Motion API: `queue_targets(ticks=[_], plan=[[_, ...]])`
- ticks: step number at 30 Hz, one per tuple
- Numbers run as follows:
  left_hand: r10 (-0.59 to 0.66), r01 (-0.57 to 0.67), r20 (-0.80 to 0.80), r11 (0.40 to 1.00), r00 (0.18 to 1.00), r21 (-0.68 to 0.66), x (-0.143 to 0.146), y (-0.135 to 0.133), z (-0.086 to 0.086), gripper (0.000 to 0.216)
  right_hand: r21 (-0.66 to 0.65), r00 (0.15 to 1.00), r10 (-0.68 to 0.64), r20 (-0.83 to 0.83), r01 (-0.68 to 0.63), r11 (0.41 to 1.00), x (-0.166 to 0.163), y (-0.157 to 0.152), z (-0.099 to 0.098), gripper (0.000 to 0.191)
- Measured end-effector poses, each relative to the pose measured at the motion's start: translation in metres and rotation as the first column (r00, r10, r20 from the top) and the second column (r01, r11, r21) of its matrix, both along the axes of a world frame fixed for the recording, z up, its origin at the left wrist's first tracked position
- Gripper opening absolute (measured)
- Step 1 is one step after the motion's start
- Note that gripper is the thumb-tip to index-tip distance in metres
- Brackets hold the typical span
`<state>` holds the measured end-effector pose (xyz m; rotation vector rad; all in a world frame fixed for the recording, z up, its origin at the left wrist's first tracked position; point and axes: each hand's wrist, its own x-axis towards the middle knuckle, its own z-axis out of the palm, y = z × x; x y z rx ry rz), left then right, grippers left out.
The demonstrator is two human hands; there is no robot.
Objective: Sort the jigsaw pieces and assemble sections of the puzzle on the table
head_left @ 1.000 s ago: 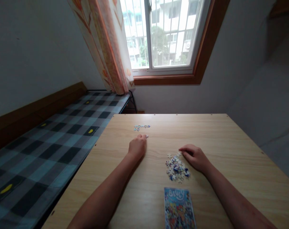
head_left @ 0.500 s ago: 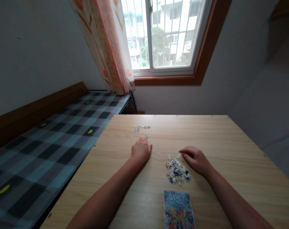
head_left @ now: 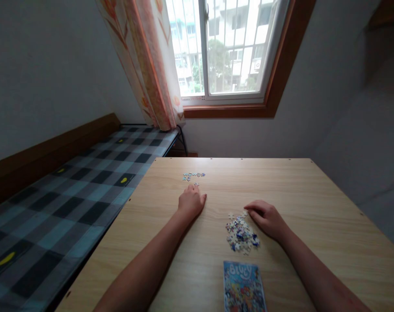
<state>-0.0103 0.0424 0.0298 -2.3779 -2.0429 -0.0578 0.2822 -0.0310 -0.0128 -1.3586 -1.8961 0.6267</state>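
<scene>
Nudged forward, left hand (head_left: 192, 202) touches piece (head_left: 196, 185), grip unclear, beside left-right lying strip (head_left: 193, 175).

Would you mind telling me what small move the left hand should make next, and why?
Probably slide the single piece a little farther forward, up to the short joined row. The left hand has its fingertips at that piece, which lies just short of the row and apart from it, while the right hand rests at the loose pile.
</scene>
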Motion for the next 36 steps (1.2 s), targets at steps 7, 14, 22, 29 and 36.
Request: queue_targets(ticks=[7, 14, 22, 29, 36], plan=[[0.098, -0.099, -0.057, 0.995, 0.994, -0.005, 0.008, 0.019, 0.0, 0.056, 0.011, 1.0, 0.006, -0.011, -0.006, 1.0, -0.002, 0.0, 0.002, 0.023], [0.166, -0.166, -0.064, 0.986, 0.984, 0.009, 0.014, 0.025, -0.001, 0.058, 0.017, 1.0, -0.006, -0.02, 0.006, 1.0, -0.003, 0.0, 0.001, 0.023], [0.175, -0.174, -0.041, 0.984, 0.984, 0.027, 0.013, 0.028, -0.006, 0.059, 0.015, 1.0, -0.007, -0.012, 0.008, 1.0, -0.003, 0.0, 0.001, 0.022], [0.169, -0.168, -0.034, 0.985, 0.985, 0.031, 0.013, 0.028, -0.006, 0.057, 0.021, 1.0, -0.01, -0.006, 0.01, 1.0, -0.003, 0.0, 0.001, 0.022], [0.176, -0.175, -0.026, 0.984, 0.984, 0.022, 0.013, 0.028, -0.006, 0.056, 0.011, 1.0, -0.003, -0.011, 0.003, 1.0, -0.002, 0.0, 0.0, 0.023]])
